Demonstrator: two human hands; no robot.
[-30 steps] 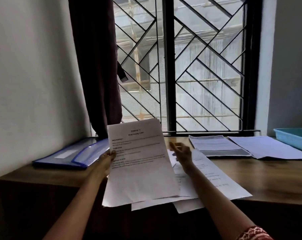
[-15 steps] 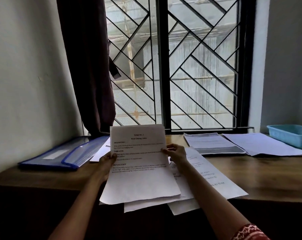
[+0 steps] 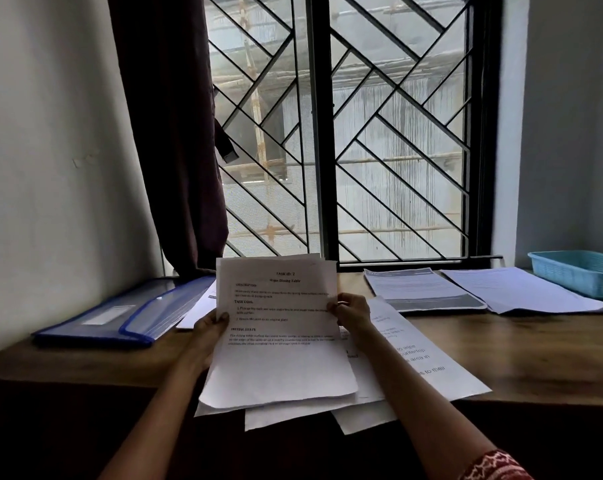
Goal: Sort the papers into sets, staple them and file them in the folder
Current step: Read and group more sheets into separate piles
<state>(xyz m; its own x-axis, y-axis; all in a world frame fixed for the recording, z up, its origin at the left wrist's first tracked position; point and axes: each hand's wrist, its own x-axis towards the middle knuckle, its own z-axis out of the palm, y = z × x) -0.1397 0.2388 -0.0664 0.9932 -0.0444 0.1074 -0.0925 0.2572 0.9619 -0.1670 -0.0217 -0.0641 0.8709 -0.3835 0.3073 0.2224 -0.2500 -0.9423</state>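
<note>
Above the table (image 3: 501,358), both hands' grip pinches the papers (image 3: 279,341).

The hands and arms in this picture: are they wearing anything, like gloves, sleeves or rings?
Both the left hand and the right hand are bare, without gloves. Both forearms are uncovered. A red sleeve with a pale woven pattern shows on the right arm. No rings or watch can be made out.

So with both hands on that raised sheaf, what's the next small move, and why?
Probably tap the held sheets square on the table. The left hand and right hand pinch their side edges, and the top and bottom edges sit staggered, so they look unready for stapling.
</note>
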